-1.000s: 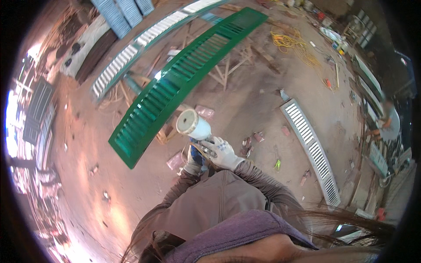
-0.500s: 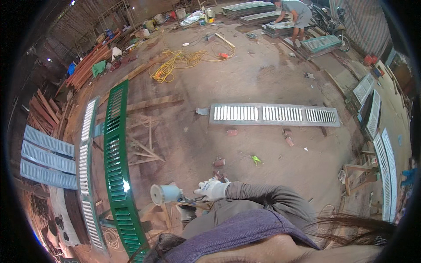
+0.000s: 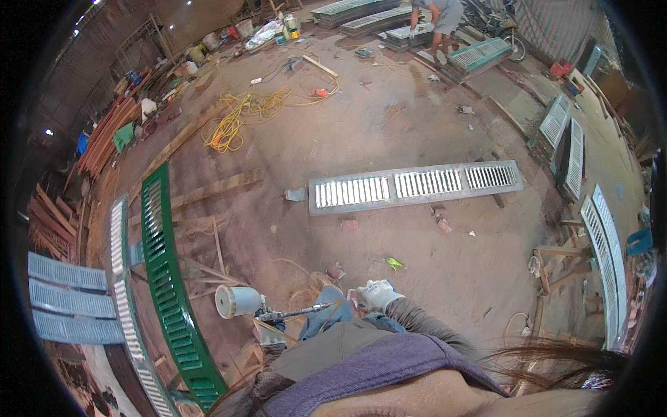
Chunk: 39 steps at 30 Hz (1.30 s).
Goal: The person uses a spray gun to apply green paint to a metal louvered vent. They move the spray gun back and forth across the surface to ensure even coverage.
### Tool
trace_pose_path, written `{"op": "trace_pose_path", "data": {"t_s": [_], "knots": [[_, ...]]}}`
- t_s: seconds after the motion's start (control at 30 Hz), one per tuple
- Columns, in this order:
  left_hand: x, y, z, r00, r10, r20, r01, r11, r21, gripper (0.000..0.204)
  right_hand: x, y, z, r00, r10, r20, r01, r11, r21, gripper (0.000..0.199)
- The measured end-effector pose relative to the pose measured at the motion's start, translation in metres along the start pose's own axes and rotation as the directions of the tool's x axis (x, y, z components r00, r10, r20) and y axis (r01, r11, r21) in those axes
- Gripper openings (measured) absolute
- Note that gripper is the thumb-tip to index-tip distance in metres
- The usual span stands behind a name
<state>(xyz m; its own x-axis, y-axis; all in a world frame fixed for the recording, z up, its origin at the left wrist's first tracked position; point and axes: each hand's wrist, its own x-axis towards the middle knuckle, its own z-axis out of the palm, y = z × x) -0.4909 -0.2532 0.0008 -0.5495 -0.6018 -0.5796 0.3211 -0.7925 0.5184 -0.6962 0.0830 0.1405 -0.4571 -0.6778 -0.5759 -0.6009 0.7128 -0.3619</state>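
My right hand, in a white glove, is out in front of me with its fingers curled; what they hold, if anything, is hidden. A reddish block shows just left of it. Further left is a spray gun with a pale blue-grey cup tipped sideways, and an orange-brown hose loops by it. Below the gun a pale patch could be my left glove, but its fingers cannot be made out. A long green louvred panel stretches along the left, beside the cup.
A grey louvred panel lies ahead on supports. Pale blue panels and a narrow panel are at left, more panels at right. Yellow cable coils on the floor. Far off, a person bends over stacked panels.
My right hand has moved right, away from the spray gun, which it was close beside. The whole view has turned a little to the right, and the far person appears further left.
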Motion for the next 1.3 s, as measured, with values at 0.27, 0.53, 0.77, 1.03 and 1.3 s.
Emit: {"op": "trace_pose_path", "data": {"t_s": [0.27, 0.53, 0.77, 1.03, 1.3], "knots": [[0.133, 0.009, 0.079, 0.988, -0.15, 0.023, 0.151, 0.989, -0.003, 0.028, 0.076, -0.04, -0.053, 0.994, 0.086, -0.062, -0.086, 0.996, 0.006, 0.033], [0.205, 0.061, 0.063, 0.989, -0.127, 0.074, 0.127, 0.992, -0.006, 0.029, 0.144, -0.052, -0.133, 0.957, 0.123, -0.262, -0.141, 0.989, -0.053, 0.036], [0.212, 0.083, 0.053, 0.988, -0.048, 0.149, 0.048, 0.999, 0.003, 0.022, 0.185, 0.041, -0.015, 0.86, 0.385, -0.336, -0.233, 0.88, 0.413, 0.045], [0.221, 0.094, 0.059, 0.976, 0.079, -0.202, -0.104, 0.988, -0.117, 0.029, 0.156, 0.178, 0.083, 0.83, 0.505, 0.237, -0.532, 0.845, 0.06, 0.035], [0.274, 0.116, 0.208, 0.959, 0.127, -0.252, -0.135, 0.991, -0.014, 0.029, 0.287, 0.174, -0.011, 0.796, 0.602, -0.059, -0.394, 0.59, 0.704, 0.035]]}}
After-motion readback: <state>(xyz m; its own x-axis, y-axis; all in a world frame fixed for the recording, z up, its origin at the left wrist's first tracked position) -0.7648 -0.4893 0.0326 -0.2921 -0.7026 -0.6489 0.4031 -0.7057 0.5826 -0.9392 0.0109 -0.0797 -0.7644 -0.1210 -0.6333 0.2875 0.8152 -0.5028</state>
